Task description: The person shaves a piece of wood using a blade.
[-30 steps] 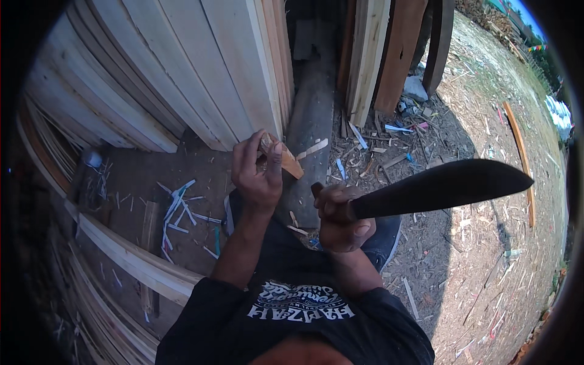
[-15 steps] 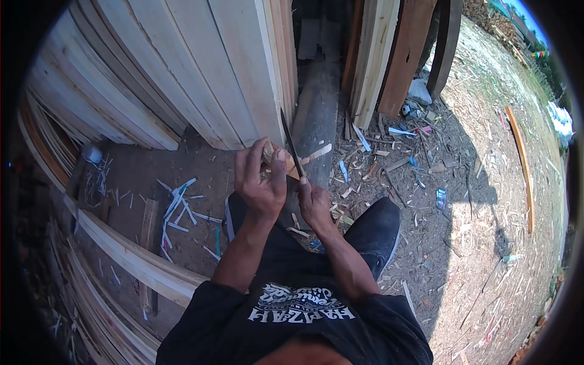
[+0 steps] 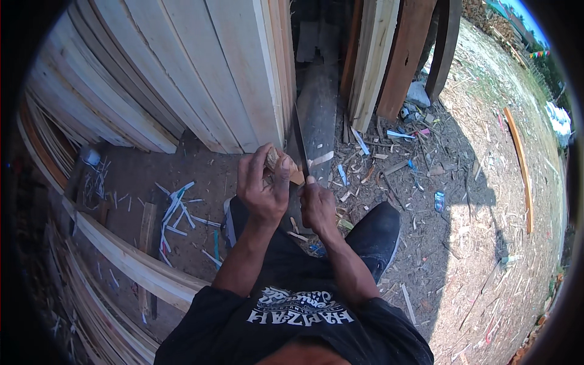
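- Count: two hands, one machete, one wood block, one pale wood strip beside the blade, one loose orange-brown board on the ground.
- Left hand (image 3: 263,190), centre of frame: grasping the wood block (image 3: 281,162), fingers on one side, thumb on the other.
- Right hand (image 3: 317,204), just right of and slightly below the left: clenched round the machete handle, which is mostly hidden.
- Block sits at the left hand's fingertips, top just above them, lower end showing right of the thumb.
- Machete (image 3: 301,139) points to top of frame, blade just right of the block; can't tell if they touch.
- Pale wood strip (image 3: 322,159) just right of the blade, over the dark beam (image 3: 319,106).
- Orange-brown board (image 3: 520,170) at far right of frame; white strips (image 3: 176,210) clumped left of centre, too tangled to count.
- Vs 0.5 s ago: blade has shifted right and stands steeper; left hand slightly lower, same hold.
- Vs 1.0 s ago: machete was swung out, blade toward frame right.
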`<state>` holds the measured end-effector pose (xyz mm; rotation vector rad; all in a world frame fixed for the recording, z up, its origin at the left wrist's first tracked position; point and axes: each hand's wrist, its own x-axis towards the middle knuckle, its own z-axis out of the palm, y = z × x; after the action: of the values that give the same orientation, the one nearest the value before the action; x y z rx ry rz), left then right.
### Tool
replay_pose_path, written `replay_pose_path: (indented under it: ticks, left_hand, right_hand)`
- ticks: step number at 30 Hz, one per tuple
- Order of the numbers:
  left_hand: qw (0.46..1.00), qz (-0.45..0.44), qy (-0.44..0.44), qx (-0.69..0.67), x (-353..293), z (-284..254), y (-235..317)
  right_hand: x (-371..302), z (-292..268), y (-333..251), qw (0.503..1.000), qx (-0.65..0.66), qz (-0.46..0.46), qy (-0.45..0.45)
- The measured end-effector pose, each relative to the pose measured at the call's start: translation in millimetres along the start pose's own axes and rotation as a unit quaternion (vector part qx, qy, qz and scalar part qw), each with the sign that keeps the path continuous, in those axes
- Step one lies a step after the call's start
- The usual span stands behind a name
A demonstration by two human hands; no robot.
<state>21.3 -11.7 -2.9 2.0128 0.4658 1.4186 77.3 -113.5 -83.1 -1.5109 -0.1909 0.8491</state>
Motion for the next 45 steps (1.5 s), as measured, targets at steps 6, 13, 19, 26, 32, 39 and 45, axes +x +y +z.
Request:
replay_pose_path:
  ticks: [6,13,19,26,32,39,45]
  left_hand:
    - [0.999,0.025,0.027,0.003,-4.1,9.4,-1.1]
    - [0.999,0.01,0.02,0.024,-6.8,-6.0,-1.5]
    - [0.999,0.034,0.033,0.024,2.4,8.6,4.3]
    - [0.999,0.011,0.046,0.015,6.2,-10.8,-13.0]
    - [0.999,0.036,0.017,0.015,10.6,1.6,-9.7]
    - [0.999,0.018,0.021,0.017,12.0,3.1,-19.1]
    - [0.999,0.024,0.013,0.024,4.0,12.3,-2.7]
  right_hand:
    - [-33.6,-0.9,-48.2,0.794,0.21,-0.568,0.056]
    - [-24.9,-1.5,-17.4,0.997,-0.003,-0.078,-0.014]
    - [4.9,-2.9,14.7,0.919,0.021,-0.388,0.06]
    - [-19.9,-1.1,-38.4,0.996,0.03,-0.073,-0.048]
    - [22.0,4.5,24.3,0.936,-0.197,-0.266,0.119]
    - [24.1,-8.4,1.7,0.994,0.004,0.093,-0.06]
    - [-38.8,1.8,-28.1,0.88,0.252,-0.402,-0.034]
